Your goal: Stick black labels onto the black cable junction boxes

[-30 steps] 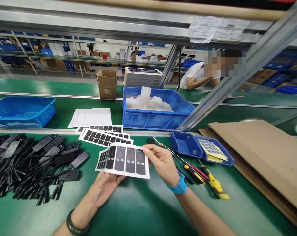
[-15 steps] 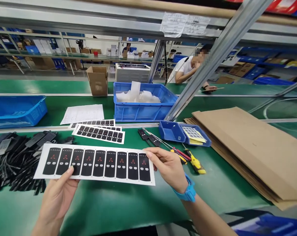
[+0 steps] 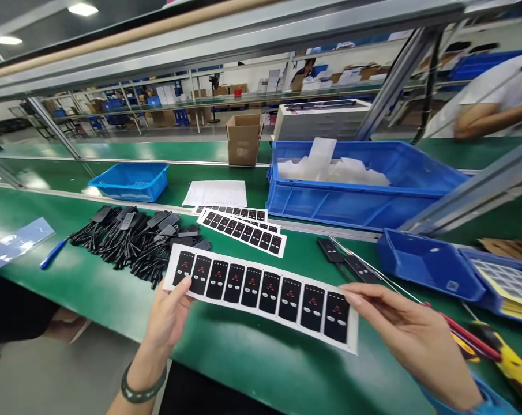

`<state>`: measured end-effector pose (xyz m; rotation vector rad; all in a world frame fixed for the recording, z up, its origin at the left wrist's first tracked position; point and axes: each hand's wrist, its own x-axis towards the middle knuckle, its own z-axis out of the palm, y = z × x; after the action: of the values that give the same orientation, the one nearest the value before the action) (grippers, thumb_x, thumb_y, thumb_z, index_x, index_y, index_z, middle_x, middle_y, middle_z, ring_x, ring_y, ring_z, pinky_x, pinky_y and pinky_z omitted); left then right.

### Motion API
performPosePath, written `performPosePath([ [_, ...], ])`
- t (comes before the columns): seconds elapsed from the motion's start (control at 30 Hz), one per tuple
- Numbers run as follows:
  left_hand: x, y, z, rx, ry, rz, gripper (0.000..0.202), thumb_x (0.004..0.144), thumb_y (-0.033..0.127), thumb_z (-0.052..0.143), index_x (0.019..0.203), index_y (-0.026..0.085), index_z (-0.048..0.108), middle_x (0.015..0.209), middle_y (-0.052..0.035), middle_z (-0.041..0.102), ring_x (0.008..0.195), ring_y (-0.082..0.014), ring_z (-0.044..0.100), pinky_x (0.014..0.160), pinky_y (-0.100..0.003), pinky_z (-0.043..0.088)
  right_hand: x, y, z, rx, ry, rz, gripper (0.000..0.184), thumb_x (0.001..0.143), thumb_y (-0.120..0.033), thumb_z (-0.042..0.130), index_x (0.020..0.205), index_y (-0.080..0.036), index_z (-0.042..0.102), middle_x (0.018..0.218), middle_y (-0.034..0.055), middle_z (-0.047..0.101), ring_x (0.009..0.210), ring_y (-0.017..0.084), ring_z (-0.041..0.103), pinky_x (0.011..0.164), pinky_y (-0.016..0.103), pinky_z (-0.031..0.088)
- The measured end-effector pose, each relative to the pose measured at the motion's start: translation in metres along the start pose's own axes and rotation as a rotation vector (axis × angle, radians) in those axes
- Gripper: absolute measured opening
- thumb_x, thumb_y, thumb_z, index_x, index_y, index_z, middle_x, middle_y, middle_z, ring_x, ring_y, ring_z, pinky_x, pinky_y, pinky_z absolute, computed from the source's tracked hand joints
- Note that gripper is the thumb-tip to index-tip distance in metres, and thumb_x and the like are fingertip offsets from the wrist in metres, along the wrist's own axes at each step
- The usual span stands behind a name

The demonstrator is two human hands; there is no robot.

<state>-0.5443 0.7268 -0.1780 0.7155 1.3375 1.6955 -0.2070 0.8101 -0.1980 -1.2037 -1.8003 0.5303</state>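
I hold a long white sheet of black stickers with red marks flat above the green table. My left hand pinches its left end, thumb on top. My right hand grips its right end with closed fingers. More sticker sheets lie stacked just beyond. A pile of black cabled parts lies to the left of the sheet.
A large blue crate with white bags stands behind, a small blue bin at right, screwdrivers near my right hand. A blue basket, a printed paper and a cardboard box sit farther back. Another person's arm shows at upper right.
The sheet has been unfolded to full length and now stretches between both hands. My view has swung left, so the crate and tools sit further right.
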Motion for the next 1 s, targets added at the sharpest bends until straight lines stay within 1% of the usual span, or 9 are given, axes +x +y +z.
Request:
performPosePath([
  [0.1, 0.005, 0.004, -0.019, 0.425, 0.129, 0.346, 0.019, 0.075, 0.031, 0.078, 0.085, 0.020, 0.066, 0.082, -0.0033, 0.073, 0.080, -0.0210, 0.070, 0.078, -0.033, 0.059, 0.002, -0.010, 0.007, -0.025, -0.070, -0.267, 0.018, 0.091, -0.036, 0.063, 0.086, -0.027, 0.078, 0.077, 0.0038, 0.075, 0.067, 0.019, 0.071, 0.065, 0.030, 0.061],
  [0.17, 0.009, -0.007, -0.036, 0.778, 0.160, 0.636, 0.012, 0.081, 0.027, 0.072, 0.090, 0.022, 0.066, 0.092, -0.0053, 0.073, 0.095, -0.0252, 0.069, 0.091, -0.042, 0.055, -0.001, -0.012, 0.015, -0.041, -0.076, -0.467, 0.018, 0.094, -0.023, 0.059, 0.088, -0.025, 0.076, 0.078, 0.0031, 0.076, 0.069, 0.017, 0.072, 0.067, 0.027, 0.061],
  [0.27, 0.012, -0.041, -0.051, 1.171, -0.133, 0.894, 0.032, 0.084, 0.026, 0.072, 0.115, 0.026, 0.064, 0.121, -0.0098, 0.067, 0.121, -0.0326, 0.057, 0.108, -0.057, 0.042, -0.015, -0.003, 0.030, -0.052, -0.128, -0.661, 0.020, 0.096, -0.013, 0.053, 0.090, -0.020, 0.072, 0.079, 0.0045, 0.076, 0.072, 0.015, 0.073, 0.065, 0.023, 0.059],
  [0.37, 0.005, -0.080, -0.038, 1.332, -0.698, 0.926, 0.048, 0.090, 0.030, 0.065, 0.136, 0.026, 0.052, 0.138, -0.0118, 0.057, 0.130, -0.0326, 0.050, 0.109, -0.057, 0.042, -0.037, 0.017, 0.043, -0.043, -0.213, -0.648, 0.018, 0.096, -0.013, 0.053, 0.090, -0.017, 0.069, 0.082, 0.0064, 0.076, 0.073, 0.016, 0.072, 0.063, 0.025, 0.058],
  [0.47, -0.004, -0.104, -0.007, 1.372, -1.008, 0.936, 0.038, 0.094, 0.029, 0.059, 0.131, 0.020, 0.054, 0.129, -0.0123, 0.061, 0.119, -0.0306, 0.056, 0.098, -0.049, 0.050, -0.058, 0.037, 0.049, 0.001, -0.305, -0.529, 0.016, 0.096, -0.014, 0.054, 0.091, -0.018, 0.069, 0.085, 0.0064, 0.076, 0.077, 0.016, 0.071, 0.067, 0.026, 0.057],
  [0.57, -0.010, -0.111, 0.018, 1.407, -1.086, 0.934, 0.011, 0.096, 0.019, 0.055, 0.104, 0.018, 0.063, 0.097, -0.0060, 0.068, 0.089, -0.0240, 0.063, 0.076, -0.038, 0.053, -0.071, 0.048, 0.049, 0.019, -0.391, -0.387, 0.016, 0.096, -0.020, 0.055, 0.089, -0.020, 0.070, 0.082, 0.0055, 0.076, 0.076, 0.017, 0.069, 0.070, 0.028, 0.056],
  [0.77, -0.014, -0.104, 0.039, 1.554, -1.066, 0.834, 0.017, 0.096, 0.010, 0.049, 0.085, 0.017, 0.060, 0.081, -0.0041, 0.063, 0.074, -0.0211, 0.059, 0.067, -0.034, 0.048, -0.067, 0.041, 0.041, 0.013, -0.493, -0.078, 0.017, 0.090, -0.020, 0.059, 0.079, -0.020, 0.071, 0.073, 0.0041, 0.072, 0.071, 0.018, 0.063, 0.066, 0.028, 0.049],
  [0.93, -0.017, -0.105, 0.049, 1.583, -1.118, 0.791, 0.011, 0.094, 0.015, 0.055, 0.103, 0.018, 0.060, 0.093, -0.0068, 0.064, 0.084, -0.0239, 0.060, 0.073, -0.037, 0.049, -0.054, 0.031, 0.040, 0.023, -0.567, 0.053, 0.017, 0.081, -0.014, 0.059, 0.070, -0.020, 0.070, 0.068, 0.0020, 0.071, 0.066, 0.016, 0.061, 0.064, 0.025, 0.044],
  [1.0, -0.019, -0.110, 0.055, 1.514, -1.139, 0.844, 0.028, 0.091, 0.025, 0.063, 0.118, 0.019, 0.058, 0.108, -0.0098, 0.064, 0.095, -0.0273, 0.060, 0.079, -0.039, 0.050, -0.052, 0.030, 0.041, 0.047, -0.604, 0.039, 0.016, 0.083, -0.017, 0.059, 0.072, -0.020, 0.071, 0.071, 0.0028, 0.073, 0.068, 0.017, 0.062, 0.066, 0.026, 0.045],
])
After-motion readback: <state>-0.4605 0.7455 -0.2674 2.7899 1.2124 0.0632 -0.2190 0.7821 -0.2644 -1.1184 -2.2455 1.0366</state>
